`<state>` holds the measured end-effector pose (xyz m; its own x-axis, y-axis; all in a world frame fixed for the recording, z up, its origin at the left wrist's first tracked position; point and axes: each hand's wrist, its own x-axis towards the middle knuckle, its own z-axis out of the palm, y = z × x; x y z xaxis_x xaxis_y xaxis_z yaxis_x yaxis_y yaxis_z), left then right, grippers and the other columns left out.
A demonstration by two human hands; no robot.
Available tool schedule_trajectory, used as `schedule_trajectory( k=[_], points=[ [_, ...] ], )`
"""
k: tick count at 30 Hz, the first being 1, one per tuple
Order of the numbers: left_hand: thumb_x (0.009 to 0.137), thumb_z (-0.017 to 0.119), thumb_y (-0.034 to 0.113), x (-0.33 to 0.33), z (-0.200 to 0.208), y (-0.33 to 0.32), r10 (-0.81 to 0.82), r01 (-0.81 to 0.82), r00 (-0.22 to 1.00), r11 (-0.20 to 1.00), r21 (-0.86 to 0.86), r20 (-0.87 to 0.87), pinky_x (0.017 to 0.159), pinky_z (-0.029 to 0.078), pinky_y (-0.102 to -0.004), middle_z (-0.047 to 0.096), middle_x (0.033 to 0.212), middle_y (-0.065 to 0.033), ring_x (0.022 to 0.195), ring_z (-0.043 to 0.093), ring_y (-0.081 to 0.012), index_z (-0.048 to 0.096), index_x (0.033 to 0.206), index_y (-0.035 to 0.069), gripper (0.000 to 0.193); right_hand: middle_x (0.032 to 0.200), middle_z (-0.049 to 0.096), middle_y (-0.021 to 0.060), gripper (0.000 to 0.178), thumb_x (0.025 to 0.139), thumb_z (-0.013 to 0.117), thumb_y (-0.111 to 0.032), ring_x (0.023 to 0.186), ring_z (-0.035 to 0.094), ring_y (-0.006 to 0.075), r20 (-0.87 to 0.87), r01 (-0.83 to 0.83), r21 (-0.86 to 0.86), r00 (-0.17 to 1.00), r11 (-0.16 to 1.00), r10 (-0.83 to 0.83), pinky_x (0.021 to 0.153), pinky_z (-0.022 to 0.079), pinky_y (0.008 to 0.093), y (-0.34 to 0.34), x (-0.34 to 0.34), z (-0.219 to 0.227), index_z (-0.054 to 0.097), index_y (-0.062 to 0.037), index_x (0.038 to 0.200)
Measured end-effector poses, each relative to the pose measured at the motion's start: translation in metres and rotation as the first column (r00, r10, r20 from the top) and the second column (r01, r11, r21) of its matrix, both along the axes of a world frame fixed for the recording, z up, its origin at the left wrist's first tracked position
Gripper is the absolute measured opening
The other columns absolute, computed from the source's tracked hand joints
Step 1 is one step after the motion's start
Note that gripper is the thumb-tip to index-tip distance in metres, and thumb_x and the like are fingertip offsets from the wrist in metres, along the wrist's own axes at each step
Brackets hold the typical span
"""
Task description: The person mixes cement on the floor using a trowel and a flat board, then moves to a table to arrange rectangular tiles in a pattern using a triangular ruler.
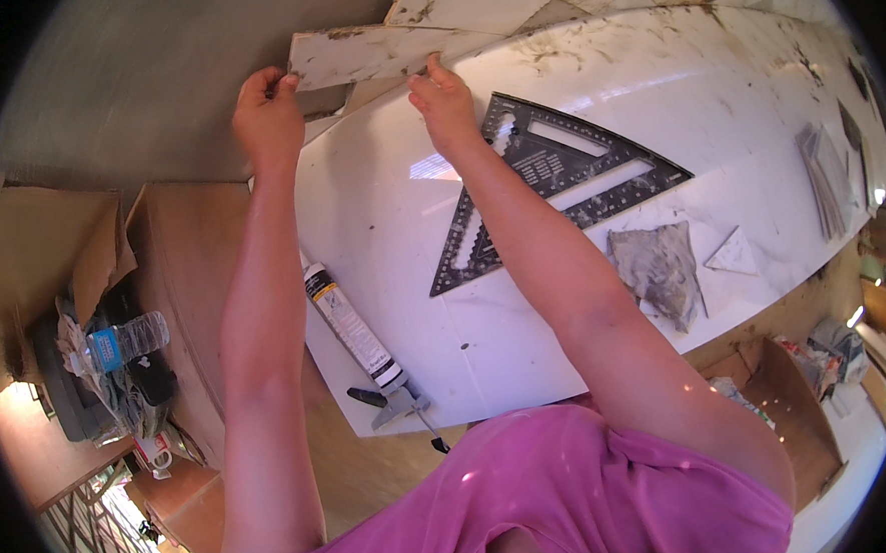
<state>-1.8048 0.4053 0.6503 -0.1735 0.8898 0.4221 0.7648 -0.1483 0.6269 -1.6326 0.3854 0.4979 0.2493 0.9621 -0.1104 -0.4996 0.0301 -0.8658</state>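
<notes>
My left hand (269,115) pinches the left corner of a long white tile piece (351,56) at the far edge of the table. The tile is smeared with brown dirt, and its right part meets other pieces. At its near edge is my right hand (444,106), fingers apart, with a fingertip against the tile. Below that hand a black triangular speed square (599,188) lies flat on the white marbled slab (390,219), partly covered by my right forearm. A caulking gun with a white sealant tube (350,321) rests near the slab's left edge.
More dirty white tile pieces (469,5) line the far edge. A grey-smeared piece (658,270), a small white triangle (732,253) and a thin stack (824,181) lie to the right. Cardboard boxes (178,280) and a plastic bottle (131,340) stand at left.
</notes>
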Motion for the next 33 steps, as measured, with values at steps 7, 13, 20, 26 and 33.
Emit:
schedule_trajectory(
  k=[7, 13, 20, 26, 33],
  points=[
    [0.088, 0.073, 0.011, -0.003, -0.008, 0.000, -0.013, 0.010, 0.998, 0.999, 0.042, 0.063, 0.079, 0.051, -0.0302, 0.068, 0.094, -0.0078, 0.085, 0.064, -0.0165, 0.070, 0.102, -0.002, 0.020, 0.144, 0.047, 0.0070, 0.069, 0.093, 0.064, -0.006, 0.099, 0.052, 0.0086, -0.220, -0.114, 0.008, 0.969, 0.994, 0.113, 0.088, 0.050, 0.0271, -0.004, 0.005, 0.003, 0.032, 0.0058, 0.153],
    [0.088, 0.073, 0.010, 0.001, -0.006, -0.001, -0.011, 0.012, 1.000, 0.997, 0.074, -0.014, 0.077, 0.051, -0.0314, 0.068, 0.093, -0.0089, 0.084, 0.064, -0.0178, 0.070, 0.101, -0.002, 0.018, 0.142, 0.046, 0.0067, 0.071, 0.093, 0.062, -0.006, 0.098, 0.051, 0.0079, -0.229, -0.073, 0.043, 0.970, 0.996, 0.081, 0.086, 0.048, 0.0235, -0.008, 0.004, 0.008, 0.028, 0.0057, 0.155],
    [0.087, 0.073, 0.010, -0.003, -0.014, 0.002, -0.025, 0.024, 1.000, 0.995, 0.095, 0.014, 0.077, 0.051, -0.0330, 0.068, 0.091, -0.0098, 0.083, 0.065, -0.0202, 0.068, 0.099, -0.001, 0.018, 0.138, 0.050, 0.0166, 0.084, 0.089, 0.061, -0.010, 0.131, 0.049, 0.0243, 0.069, -0.100, 0.063, 0.993, 0.993, 0.096, 0.100, 0.042, 0.0267, -0.020, 0.005, 0.032, 0.015, 0.0086, 0.156],
    [0.085, 0.075, 0.015, -0.001, -0.013, -0.001, 0.020, -0.018, 0.999, 0.995, 0.095, -0.028, 0.075, 0.051, -0.0351, 0.068, 0.088, -0.0106, 0.081, 0.065, -0.0231, 0.067, 0.092, 0.000, 0.018, 0.133, 0.053, 0.0170, 0.084, 0.088, 0.062, -0.012, 0.133, 0.047, 0.0269, 0.012, -0.068, 0.105, 0.998, 0.992, 0.067, 0.104, 0.038, 0.0277, -0.012, 0.000, 0.020, 0.016, 0.0074, 0.157],
    [0.086, 0.074, 0.026, 0.013, -0.002, -0.008, 0.044, -0.044, 0.999, 0.997, 0.070, -0.012, 0.074, 0.050, -0.0365, 0.066, 0.088, -0.0098, 0.080, 0.063, -0.0250, 0.066, 0.086, 0.001, 0.026, 0.100, 0.055, 0.0021, 0.076, 0.088, 0.062, -0.011, 0.086, 0.049, 0.0089, 0.097, -0.106, 0.095, 0.991, 0.990, 0.097, 0.072, 0.042, 0.0216, -0.007, 0.006, 0.009, 0.028, 0.0054, 0.155]
  ],
)
